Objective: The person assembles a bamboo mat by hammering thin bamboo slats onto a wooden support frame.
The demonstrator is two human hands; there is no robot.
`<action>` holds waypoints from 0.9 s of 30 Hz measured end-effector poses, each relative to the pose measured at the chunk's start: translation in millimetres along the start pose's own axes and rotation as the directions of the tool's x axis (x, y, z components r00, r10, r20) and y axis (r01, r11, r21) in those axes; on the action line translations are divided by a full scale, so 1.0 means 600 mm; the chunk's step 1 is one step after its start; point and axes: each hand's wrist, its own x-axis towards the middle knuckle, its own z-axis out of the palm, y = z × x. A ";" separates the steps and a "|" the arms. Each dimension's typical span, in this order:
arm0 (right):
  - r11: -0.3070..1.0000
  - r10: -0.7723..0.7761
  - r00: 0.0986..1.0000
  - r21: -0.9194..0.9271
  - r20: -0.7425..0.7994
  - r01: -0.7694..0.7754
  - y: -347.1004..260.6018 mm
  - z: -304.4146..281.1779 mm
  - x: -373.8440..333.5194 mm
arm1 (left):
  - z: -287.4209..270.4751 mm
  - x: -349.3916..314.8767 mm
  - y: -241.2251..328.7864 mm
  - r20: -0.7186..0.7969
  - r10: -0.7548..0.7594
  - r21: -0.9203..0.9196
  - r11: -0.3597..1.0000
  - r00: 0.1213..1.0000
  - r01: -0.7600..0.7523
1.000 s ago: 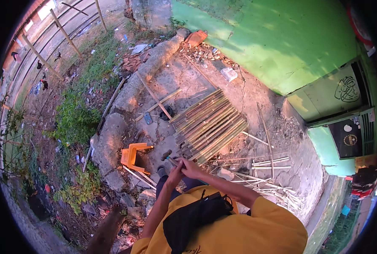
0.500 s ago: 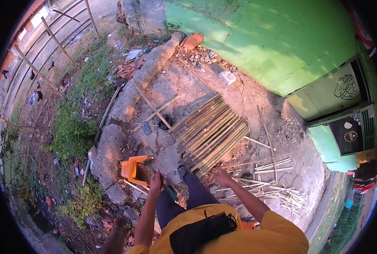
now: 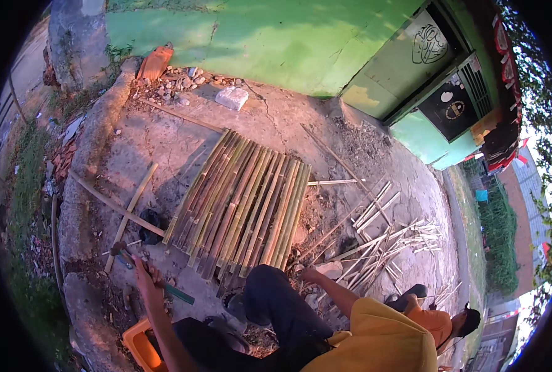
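Note:
My left hand (image 3: 150, 280) is closed around the handle of a hammer (image 3: 180, 294). Its head sticks out past the fingers and its green grip slants across on the other side. In front of me lies a panel of bamboo slats (image 3: 242, 201), placed side by side over crosspieces. My right hand (image 3: 312, 277) hangs low beside the panel's near right corner, close to my bent knee. Its fingers look curled, and whatever they may hold is too small to make out.
An orange plastic basket (image 3: 142, 347) stands by my left forearm. Thin bamboo strips (image 3: 381, 251) lie heaped right of the panel. Beyond them sits a person in orange (image 3: 434, 325). A white block (image 3: 232, 98) rests near the green wall (image 3: 276, 49).
My view has swung to the right, bringing the seated person into sight. The left hand has carried the hammer outward and away from my legs. My knee is now bent up by the panel.

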 end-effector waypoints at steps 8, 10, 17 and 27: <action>0.517 0.616 0.787 0.770 -0.033 -0.373 0.114 0.363 0.137 | -0.009 -0.002 0.014 0.237 0.181 0.112 0.971 0.954 -0.212; 0.431 0.649 0.760 0.843 -0.042 -0.322 0.117 0.414 0.126 | -0.024 -0.023 0.006 0.245 0.235 0.126 0.954 0.941 -0.271; 0.338 0.700 0.700 0.929 -0.142 -0.149 0.086 0.469 0.100 | -0.061 -0.083 0.036 0.222 0.219 0.160 0.953 0.950 -0.257; 0.332 0.711 0.664 0.943 -0.232 -0.025 0.044 0.501 0.124 | -0.117 -0.125 0.089 0.116 0.327 0.065 0.940 0.938 -0.335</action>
